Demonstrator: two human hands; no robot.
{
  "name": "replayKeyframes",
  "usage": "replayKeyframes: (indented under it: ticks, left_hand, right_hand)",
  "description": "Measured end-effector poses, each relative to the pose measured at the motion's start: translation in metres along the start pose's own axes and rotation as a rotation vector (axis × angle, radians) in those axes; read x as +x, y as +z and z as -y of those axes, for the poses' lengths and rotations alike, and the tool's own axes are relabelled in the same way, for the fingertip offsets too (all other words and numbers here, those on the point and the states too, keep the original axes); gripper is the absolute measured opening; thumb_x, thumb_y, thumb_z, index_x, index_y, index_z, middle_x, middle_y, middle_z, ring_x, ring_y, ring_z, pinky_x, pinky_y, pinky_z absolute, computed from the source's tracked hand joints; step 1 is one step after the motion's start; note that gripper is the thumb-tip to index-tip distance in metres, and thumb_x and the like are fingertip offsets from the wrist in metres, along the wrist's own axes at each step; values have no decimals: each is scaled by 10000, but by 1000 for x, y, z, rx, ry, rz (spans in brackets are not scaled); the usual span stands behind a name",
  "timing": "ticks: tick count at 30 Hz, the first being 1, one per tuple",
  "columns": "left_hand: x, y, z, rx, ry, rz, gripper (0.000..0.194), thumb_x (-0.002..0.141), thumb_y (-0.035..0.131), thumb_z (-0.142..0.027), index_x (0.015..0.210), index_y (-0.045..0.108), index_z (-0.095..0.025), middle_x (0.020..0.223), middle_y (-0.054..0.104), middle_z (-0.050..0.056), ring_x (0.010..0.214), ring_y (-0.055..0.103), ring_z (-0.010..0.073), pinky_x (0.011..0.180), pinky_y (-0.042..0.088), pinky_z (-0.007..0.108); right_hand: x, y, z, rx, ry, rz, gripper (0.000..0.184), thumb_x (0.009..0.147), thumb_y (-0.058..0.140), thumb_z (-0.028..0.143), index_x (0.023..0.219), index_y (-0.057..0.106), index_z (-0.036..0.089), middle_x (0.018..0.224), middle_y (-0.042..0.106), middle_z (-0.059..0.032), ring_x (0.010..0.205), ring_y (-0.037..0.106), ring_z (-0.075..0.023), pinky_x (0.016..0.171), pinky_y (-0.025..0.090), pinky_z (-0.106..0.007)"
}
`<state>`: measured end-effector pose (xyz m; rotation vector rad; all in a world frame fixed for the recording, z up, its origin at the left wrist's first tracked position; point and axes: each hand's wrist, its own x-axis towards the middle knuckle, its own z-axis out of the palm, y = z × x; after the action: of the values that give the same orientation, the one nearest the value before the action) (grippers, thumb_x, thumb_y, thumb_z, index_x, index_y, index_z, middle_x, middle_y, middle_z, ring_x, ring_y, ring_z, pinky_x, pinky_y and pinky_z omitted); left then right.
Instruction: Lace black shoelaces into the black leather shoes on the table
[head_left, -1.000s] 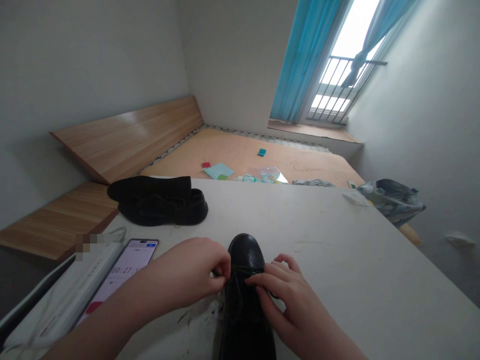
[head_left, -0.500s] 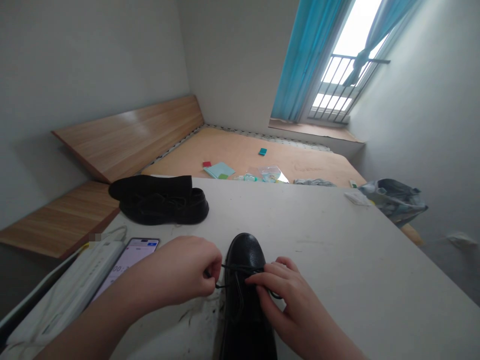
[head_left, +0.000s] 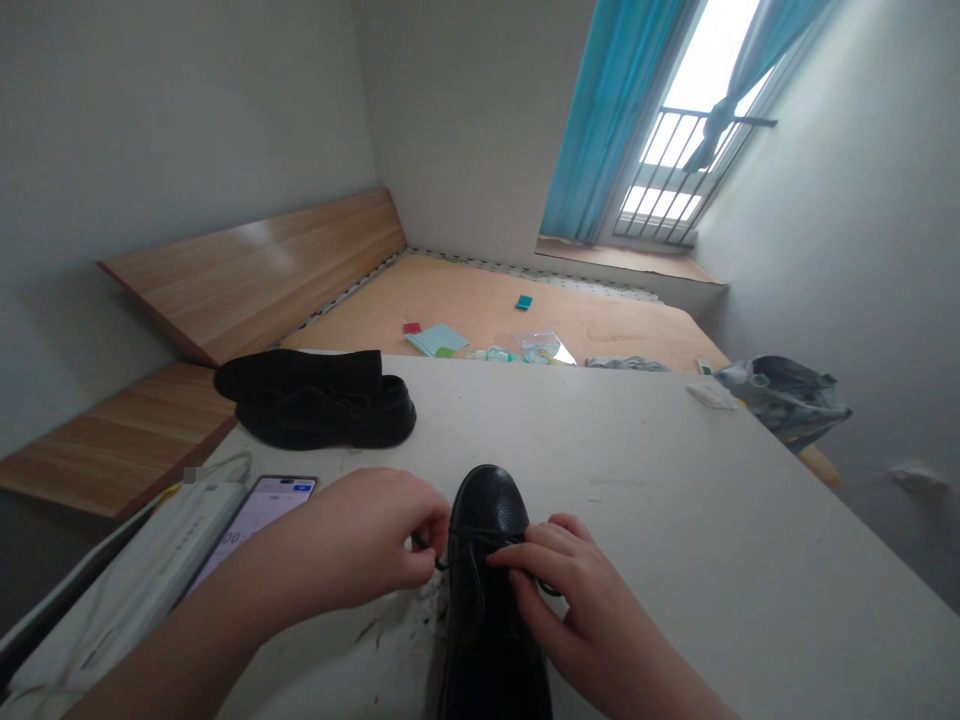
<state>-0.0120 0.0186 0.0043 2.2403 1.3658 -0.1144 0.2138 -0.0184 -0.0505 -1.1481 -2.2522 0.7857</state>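
Observation:
A black leather shoe lies on the white table with its toe pointing away from me. Dark shoelaces cross over its front. At the shoe's left side my left hand is closed, with a lace between its fingers. My right hand rests against the shoe's right side, pinching the lace by thumb and fingers; a loop of it shows below the fingers. Back on the left sits a second black shoe, with a flat black insole-shaped piece on top.
Left of my left arm lie a phone with a lit screen and a white power strip with cables. Beyond the white table is a bed holding small items. A bag stands past the table's right edge.
My left hand has shifted slightly toward the shoe, and its stretch of lace beside the shoe shows less. The right hand stays nearly in place.

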Motion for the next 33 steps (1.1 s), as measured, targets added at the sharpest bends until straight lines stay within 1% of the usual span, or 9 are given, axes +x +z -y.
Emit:
replayKeyframes:
  ticks: [7,12,15,19,23,24,27,30,33]
  left_hand:
    - [-1,-2,1,-21,30,-1,170,700,544,-200,733,694,-273,717,706,-49,687,610,157,597,319,259]
    - [0,-2,-1,-31,22,3,168,706,543,-204,736,697,-266,707,704,-39,676,607,160,579,310,258]
    - [4,0,-3,-17,8,-11,164,716,544,-202,733,700,-251,727,717,-20,700,625,176,596,324,265]
    - [10,6,-7,-8,-17,-8,153,732,556,-206,741,705,-239,761,731,4,734,646,200,602,340,272]
    - [12,10,-9,-10,0,-6,135,749,558,-218,728,691,-231,746,723,8,705,638,194,580,333,273]
    - [12,11,-9,-9,0,-8,134,750,556,-219,727,688,-231,746,722,7,705,637,195,579,331,275]
    - [12,12,-10,-9,0,0,131,747,553,-212,725,682,-230,735,715,4,703,634,197,577,329,280]
    - [10,11,-9,-42,4,-1,120,751,557,-213,728,674,-230,732,707,-3,694,626,187,572,333,276]
    - [9,9,-7,-82,14,-25,112,765,565,-219,737,672,-231,746,708,-11,707,624,180,579,338,271]
  right_hand:
    - [0,0,1,12,-4,-9,272,892,487,70,980,694,222,777,647,-4,754,605,-161,863,372,-370]
    - [0,1,0,10,-1,-3,272,892,488,73,977,701,221,781,652,-7,766,608,-164,850,385,-367]
    - [1,3,1,-20,42,-4,250,883,509,90,972,707,214,824,682,-21,790,620,-182,842,399,-378]
    - [3,6,3,-64,144,-15,215,840,575,109,961,724,205,901,714,-47,864,636,-225,822,431,-379]
    - [8,7,9,-95,199,45,250,822,612,112,1013,732,221,911,708,-49,886,641,-230,793,461,-348]
    - [10,8,10,-114,197,70,245,820,616,107,1000,735,223,896,703,-47,877,641,-229,780,462,-343]
    - [14,8,14,-150,174,134,199,815,606,63,876,730,206,845,688,-39,842,633,-216,738,455,-324]
    - [14,7,15,-140,163,101,183,825,583,35,838,687,185,843,684,-37,830,627,-199,727,448,-308]
    - [13,6,14,-142,159,68,152,834,604,70,897,674,189,875,679,-39,846,625,-204,732,447,-309]
